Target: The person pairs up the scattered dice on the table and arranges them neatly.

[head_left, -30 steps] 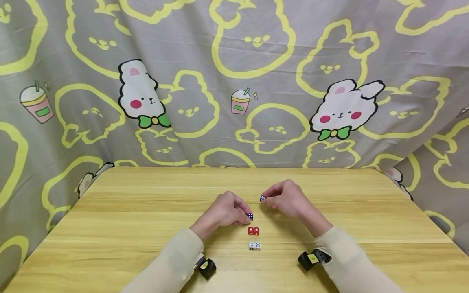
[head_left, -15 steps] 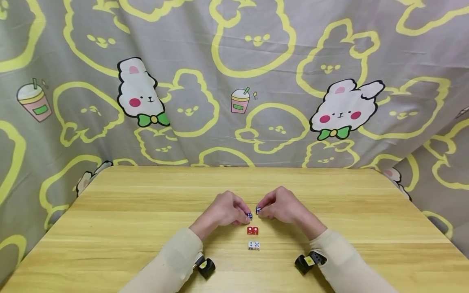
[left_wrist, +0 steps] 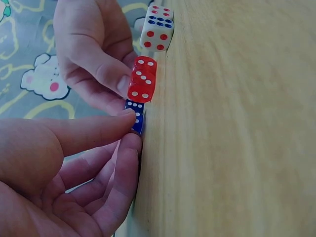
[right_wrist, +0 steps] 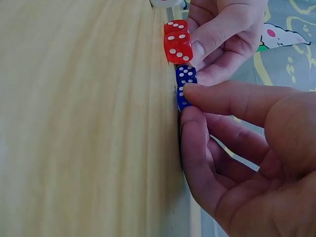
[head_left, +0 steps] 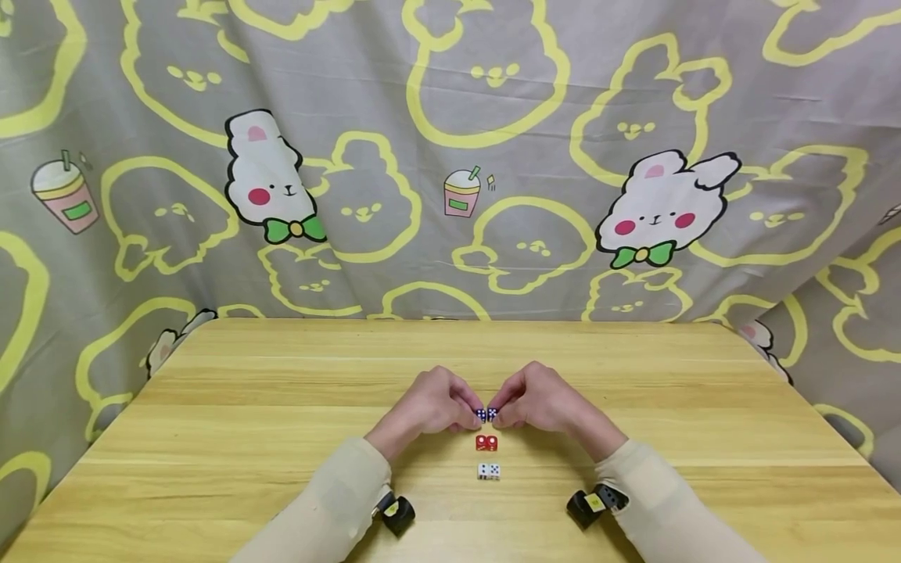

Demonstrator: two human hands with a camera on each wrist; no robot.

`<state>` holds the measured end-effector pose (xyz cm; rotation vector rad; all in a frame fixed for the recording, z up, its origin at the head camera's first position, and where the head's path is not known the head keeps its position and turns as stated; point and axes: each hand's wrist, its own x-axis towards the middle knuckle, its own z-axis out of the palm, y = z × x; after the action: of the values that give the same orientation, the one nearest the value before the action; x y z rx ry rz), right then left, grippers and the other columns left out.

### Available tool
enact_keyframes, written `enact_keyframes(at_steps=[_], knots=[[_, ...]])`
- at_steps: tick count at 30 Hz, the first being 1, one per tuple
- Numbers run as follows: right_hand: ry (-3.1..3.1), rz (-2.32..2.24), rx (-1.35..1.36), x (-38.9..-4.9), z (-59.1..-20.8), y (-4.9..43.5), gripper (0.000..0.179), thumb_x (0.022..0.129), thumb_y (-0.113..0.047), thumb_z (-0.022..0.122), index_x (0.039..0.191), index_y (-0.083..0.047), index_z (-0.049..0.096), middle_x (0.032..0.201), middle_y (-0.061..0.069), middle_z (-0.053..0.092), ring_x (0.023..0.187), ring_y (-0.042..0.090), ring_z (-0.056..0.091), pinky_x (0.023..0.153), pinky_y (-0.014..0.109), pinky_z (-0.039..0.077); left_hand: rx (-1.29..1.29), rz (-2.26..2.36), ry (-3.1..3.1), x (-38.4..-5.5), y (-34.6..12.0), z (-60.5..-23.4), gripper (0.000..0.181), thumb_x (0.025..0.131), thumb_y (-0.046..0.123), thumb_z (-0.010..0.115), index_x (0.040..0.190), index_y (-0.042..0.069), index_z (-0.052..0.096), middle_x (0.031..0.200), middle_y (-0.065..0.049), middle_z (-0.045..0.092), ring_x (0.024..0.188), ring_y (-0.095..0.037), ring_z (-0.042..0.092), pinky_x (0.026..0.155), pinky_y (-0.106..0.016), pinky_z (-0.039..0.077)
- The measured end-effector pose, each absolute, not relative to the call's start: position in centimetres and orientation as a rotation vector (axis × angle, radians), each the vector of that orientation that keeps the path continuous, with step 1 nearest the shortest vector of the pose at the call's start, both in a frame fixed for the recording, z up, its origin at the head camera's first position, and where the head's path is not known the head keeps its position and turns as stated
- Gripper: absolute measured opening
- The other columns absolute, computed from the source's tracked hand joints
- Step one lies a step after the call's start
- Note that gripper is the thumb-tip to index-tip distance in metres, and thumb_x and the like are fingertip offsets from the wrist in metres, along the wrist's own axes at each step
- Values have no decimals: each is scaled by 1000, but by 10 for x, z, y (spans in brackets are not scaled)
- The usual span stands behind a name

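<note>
Two blue dice with white pips are close side by side near the middle of the table. My left hand [head_left: 438,400] pinches the left blue die [head_left: 481,415] between thumb and fingers. From the other side, my right hand [head_left: 540,397] pinches the right blue die [head_left: 493,414] the same way. In the right wrist view, the thumb covers part of the blue die [right_wrist: 183,98] at the fingertips. Nearer to me lies a pair of red dice [head_left: 486,443], side by side. A pair of white dice [head_left: 489,471] sits nearer still, in line with them.
The wooden table [head_left: 281,375] reaches back to a grey curtain [head_left: 436,258] printed with yellow outlines and rabbits. Black wrist cameras are strapped at the left sleeve [head_left: 345,493] and the right sleeve [head_left: 662,500].
My right hand has moved left and toward me, bringing its blue die next to the one in my left hand. The left hand and the red and white dice stay in place.
</note>
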<state>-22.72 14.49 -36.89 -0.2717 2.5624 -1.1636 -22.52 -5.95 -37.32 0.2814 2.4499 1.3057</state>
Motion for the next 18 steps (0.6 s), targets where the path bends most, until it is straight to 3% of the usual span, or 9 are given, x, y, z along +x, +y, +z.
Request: enact_keyframes(at_steps=[18], knots=[[2529, -1182, -324, -227, -369, 148, 13, 80, -6, 89, 91, -10, 84, 80, -1, 77, 75, 13, 62, 68, 27, 50, 288, 1314, 2455, -223, -59, -372, 12, 80, 1, 88, 88, 6, 81, 74, -2, 75, 62, -12, 64, 60, -26, 58]])
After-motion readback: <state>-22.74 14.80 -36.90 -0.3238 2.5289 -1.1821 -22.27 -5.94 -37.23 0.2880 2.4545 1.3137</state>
